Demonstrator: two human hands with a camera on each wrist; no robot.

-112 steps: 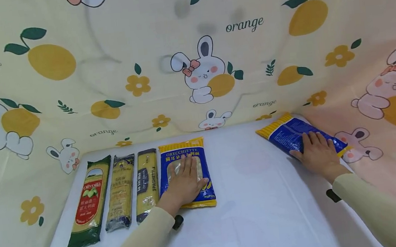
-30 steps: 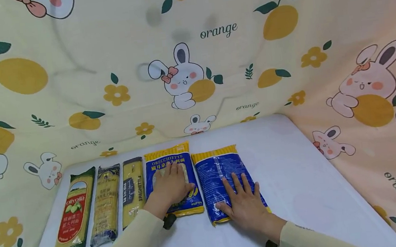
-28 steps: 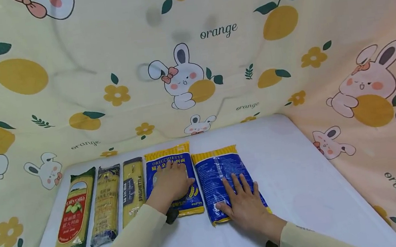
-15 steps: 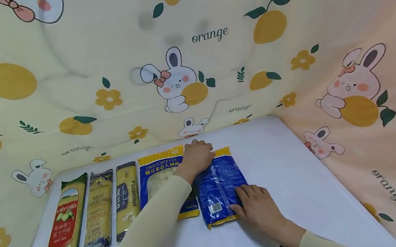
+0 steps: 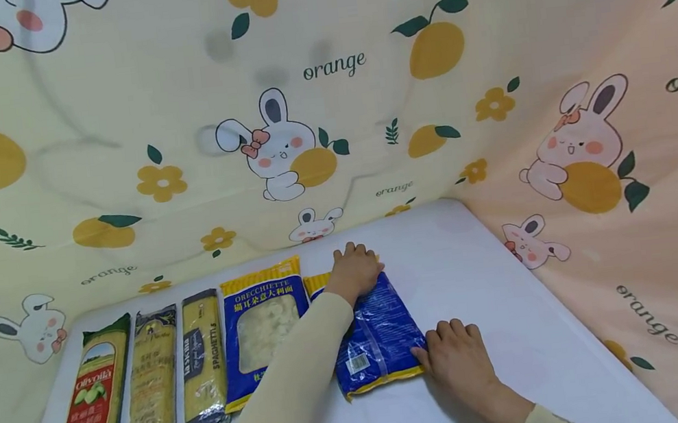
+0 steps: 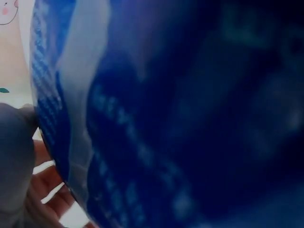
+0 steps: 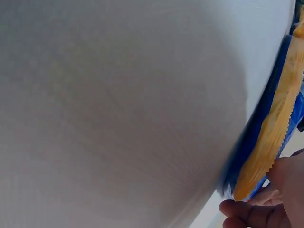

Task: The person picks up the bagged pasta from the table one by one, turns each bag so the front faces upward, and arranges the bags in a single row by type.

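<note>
A blue and yellow pasta bag (image 5: pixel 382 324) lies back side up on the table, barcode toward the near end. My left hand (image 5: pixel 353 272) reaches across and grips its far end, fingers curled over the top edge. At the near right corner my right hand (image 5: pixel 458 357) pinches the bag, thumb on top. In the right wrist view the thumb and fingers of the right hand (image 7: pixel 285 194) hold the corner by the yellow sealed edge. Blue wrapping (image 6: pixel 142 118) fills most of the left wrist view. Left of it lies a matching orecchiette bag (image 5: pixel 266 316), front up, partly covered by my left sleeve.
Three long spaghetti packs stand in a row further left: a navy-labelled one (image 5: pixel 203 364), a clear-wrapped one (image 5: pixel 152 383) and a red-labelled green one (image 5: pixel 92 403). A patterned cloth (image 5: pixel 364 98) hangs behind and beside the white table (image 5: pixel 511 317).
The right hand slid the back-up bag leftward next to the orecchiette bag. My left hand left the orecchiette bag for the other's far end; the right moved to its near corner. The head view shifted.
</note>
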